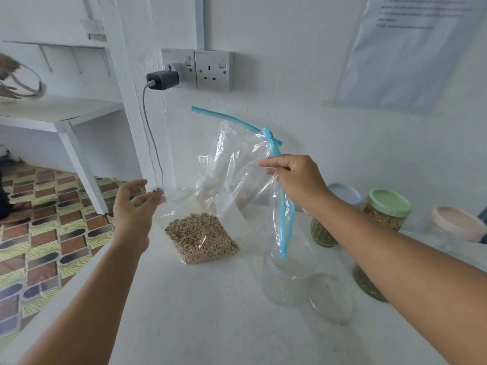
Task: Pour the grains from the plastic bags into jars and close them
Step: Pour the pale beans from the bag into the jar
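A clear plastic bag [237,164] with a blue zip strip stands half lifted above the white counter [210,312]. Its lower part lies on the counter and holds a heap of beige grains [203,238]. My right hand [297,180] pinches the bag just below the zip strip and holds the top up. My left hand [134,206] has its fingertips curled on a lower corner of the plastic, where a few grains sit. An empty clear jar [287,277] stands open under the hanging zip end. Its clear lid [332,299] lies beside it.
Behind my right arm stand jars of grains with a green lid [388,204], a blue-grey lid [346,192] and a pink lid [458,222]. Wall sockets with a plugged charger [162,79] are behind the bag. The counter's left edge drops to a tiled floor [44,233].
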`<move>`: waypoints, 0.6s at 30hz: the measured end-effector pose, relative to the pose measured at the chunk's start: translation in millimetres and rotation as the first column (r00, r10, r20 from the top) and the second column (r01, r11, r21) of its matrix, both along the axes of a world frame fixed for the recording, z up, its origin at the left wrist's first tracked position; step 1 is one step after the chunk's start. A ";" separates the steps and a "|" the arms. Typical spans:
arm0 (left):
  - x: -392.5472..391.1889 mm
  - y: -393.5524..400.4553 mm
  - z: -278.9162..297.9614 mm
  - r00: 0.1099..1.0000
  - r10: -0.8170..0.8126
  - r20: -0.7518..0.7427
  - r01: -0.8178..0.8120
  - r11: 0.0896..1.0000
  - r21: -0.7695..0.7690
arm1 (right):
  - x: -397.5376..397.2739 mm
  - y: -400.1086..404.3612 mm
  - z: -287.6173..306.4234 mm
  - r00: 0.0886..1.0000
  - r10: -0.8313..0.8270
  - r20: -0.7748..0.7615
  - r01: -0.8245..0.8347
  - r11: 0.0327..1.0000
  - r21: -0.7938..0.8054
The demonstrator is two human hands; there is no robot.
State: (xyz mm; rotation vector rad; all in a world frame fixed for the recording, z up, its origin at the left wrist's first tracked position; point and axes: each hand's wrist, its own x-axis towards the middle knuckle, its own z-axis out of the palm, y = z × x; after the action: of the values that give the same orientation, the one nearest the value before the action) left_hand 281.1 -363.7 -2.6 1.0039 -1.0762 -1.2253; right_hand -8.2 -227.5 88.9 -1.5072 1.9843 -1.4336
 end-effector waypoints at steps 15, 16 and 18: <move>-5.4 3.4 4.5 0.995 -0.009 -0.098 0.006 0.999 -0.035 | -6.4 -0.5 -2.8 0.995 -0.073 0.070 0.070 0.997 0.034; -5.5 2.8 3.7 0.992 -0.011 -0.124 0.009 1.000 -0.011 | -5.2 0.3 -2.9 0.996 -0.058 0.061 0.056 0.998 0.034; -4.9 2.3 4.8 0.991 0.006 -0.135 -0.007 1.000 -0.005 | -4.3 1.2 -3.1 0.998 -0.043 0.054 0.042 0.999 0.029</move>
State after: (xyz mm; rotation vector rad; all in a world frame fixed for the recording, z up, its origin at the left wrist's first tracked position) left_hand 276.1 -361.4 2.2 0.9064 -0.9693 -1.2658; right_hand -12.5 -226.3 85.8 -1.4072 2.0073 -1.4417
